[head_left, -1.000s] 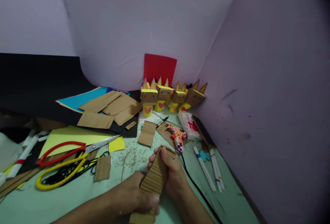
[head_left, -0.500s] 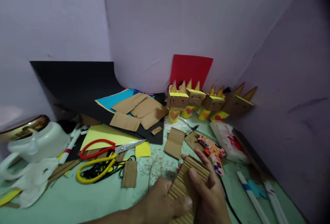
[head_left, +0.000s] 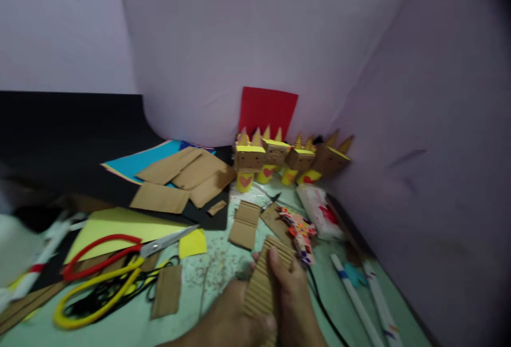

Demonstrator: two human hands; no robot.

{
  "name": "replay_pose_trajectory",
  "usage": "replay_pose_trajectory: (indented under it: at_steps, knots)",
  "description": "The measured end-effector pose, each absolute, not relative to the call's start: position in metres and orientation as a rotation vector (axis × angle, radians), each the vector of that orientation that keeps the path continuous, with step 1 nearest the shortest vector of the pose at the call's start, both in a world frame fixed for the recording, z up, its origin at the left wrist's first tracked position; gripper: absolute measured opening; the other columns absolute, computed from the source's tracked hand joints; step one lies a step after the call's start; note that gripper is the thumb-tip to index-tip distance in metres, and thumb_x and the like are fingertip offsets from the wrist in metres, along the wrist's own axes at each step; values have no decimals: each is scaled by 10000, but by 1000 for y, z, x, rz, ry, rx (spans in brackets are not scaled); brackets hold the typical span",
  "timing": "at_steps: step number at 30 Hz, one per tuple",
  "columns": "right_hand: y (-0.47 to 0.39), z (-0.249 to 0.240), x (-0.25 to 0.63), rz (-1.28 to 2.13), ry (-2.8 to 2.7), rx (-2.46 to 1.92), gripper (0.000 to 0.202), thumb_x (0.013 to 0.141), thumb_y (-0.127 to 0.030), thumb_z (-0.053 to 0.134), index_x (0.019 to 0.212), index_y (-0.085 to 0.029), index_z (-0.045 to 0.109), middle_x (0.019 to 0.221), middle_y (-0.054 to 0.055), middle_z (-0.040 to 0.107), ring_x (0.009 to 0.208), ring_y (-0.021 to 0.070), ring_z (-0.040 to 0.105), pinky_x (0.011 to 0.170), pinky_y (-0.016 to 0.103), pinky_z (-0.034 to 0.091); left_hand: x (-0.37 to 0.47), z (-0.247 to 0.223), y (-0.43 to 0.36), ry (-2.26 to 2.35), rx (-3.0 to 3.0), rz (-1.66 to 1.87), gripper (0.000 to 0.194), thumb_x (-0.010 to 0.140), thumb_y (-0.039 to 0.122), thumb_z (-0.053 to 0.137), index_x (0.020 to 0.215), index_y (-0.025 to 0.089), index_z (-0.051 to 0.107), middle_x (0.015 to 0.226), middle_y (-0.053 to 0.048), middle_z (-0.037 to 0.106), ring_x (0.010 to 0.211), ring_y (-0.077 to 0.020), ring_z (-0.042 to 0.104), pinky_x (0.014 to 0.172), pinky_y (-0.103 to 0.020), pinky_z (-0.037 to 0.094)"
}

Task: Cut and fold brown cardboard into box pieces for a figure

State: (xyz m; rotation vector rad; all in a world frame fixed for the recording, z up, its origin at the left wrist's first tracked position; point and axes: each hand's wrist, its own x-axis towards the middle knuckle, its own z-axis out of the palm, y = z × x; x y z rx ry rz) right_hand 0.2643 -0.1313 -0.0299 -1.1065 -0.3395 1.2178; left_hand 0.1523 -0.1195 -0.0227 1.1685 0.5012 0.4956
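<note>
A strip of corrugated cardboard [head_left: 261, 283] is held between both hands, ridged side up, low in the middle of the head view. My left hand [head_left: 235, 315] grips its near left side, thumb lying over the ridges. Around its right edge my right hand [head_left: 291, 294] is closed, thumb pressed near the far end. Just beyond lies a flat creased cardboard piece [head_left: 245, 224]. Left of the hands a small cardboard rectangle [head_left: 166, 291] rests by scissors [head_left: 120, 267] with one red and one yellow handle. The near end of the held strip runs out of view.
Several cardboard box figures with yellow horns [head_left: 250, 160] stand at the back before a red sheet [head_left: 267, 113]. Flat cardboard pieces [head_left: 205, 174] lie on black paper. To the right are a patterned glue gun [head_left: 297, 230], a white packet [head_left: 319, 211] and white markers [head_left: 355, 299].
The view has turned right, so the table things sit further left in it. Both hands still hold the corrugated strip, which now looks narrower and more tilted.
</note>
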Motion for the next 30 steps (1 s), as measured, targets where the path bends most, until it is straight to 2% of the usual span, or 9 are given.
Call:
replay_pose_trajectory:
  at_steps: [2,7,10,14,19,25,28,30]
  knots:
    - [-129,-26,261,1300,-334,-996,426,592,-431,777,871,-147,624,688,46,718,579,178,664,556,276,531,152,-27,-117,501,1166,501,373,668,387,683,936,132,637,765,-15,574,706,-151,488,661,-232,411]
    - [-130,-20,256,1342,-268,-896,352,628,-448,749,739,-137,628,602,26,686,506,141,637,503,237,519,152,-36,-118,530,1172,479,395,644,483,695,808,129,635,709,-11,568,644,-138,470,608,-226,417]
    - [-134,-17,257,1331,-268,-888,378,622,-477,743,753,-141,631,574,17,674,482,145,629,462,231,506,151,-36,-123,563,1172,477,449,628,525,695,828,131,619,695,-6,548,626,-130,452,580,-220,400]
    - [-138,-12,259,1361,-296,-822,354,635,-460,741,762,-150,627,591,9,678,493,136,631,492,234,511,151,-33,-125,611,1133,416,476,608,566,692,743,120,600,639,-5,525,588,-125,457,557,-223,387]
    - [-142,-6,257,1365,-387,-756,374,622,-486,740,710,-145,614,565,14,665,467,136,613,464,233,485,152,-37,-119,591,1143,371,459,521,501,763,750,134,610,644,-12,556,608,-153,503,587,-252,414]
    - [-135,-8,259,1356,-322,-806,339,652,-462,722,725,-144,630,566,17,667,487,148,619,522,271,513,151,-37,-124,628,1259,426,444,620,531,682,740,114,589,587,2,529,518,-112,468,500,-228,393]
    - [-127,-12,267,1397,-242,-850,333,661,-459,712,708,-136,648,567,29,670,530,165,635,546,281,525,151,-28,-126,697,1074,412,452,577,508,712,740,124,536,550,-8,567,442,-122,513,439,-237,413]
    - [-122,-15,274,1377,-181,-877,331,671,-461,703,707,-136,657,593,36,681,555,165,643,558,277,528,150,-23,-124,669,1000,369,478,534,422,758,820,119,525,670,-53,639,534,-156,593,491,-253,466]
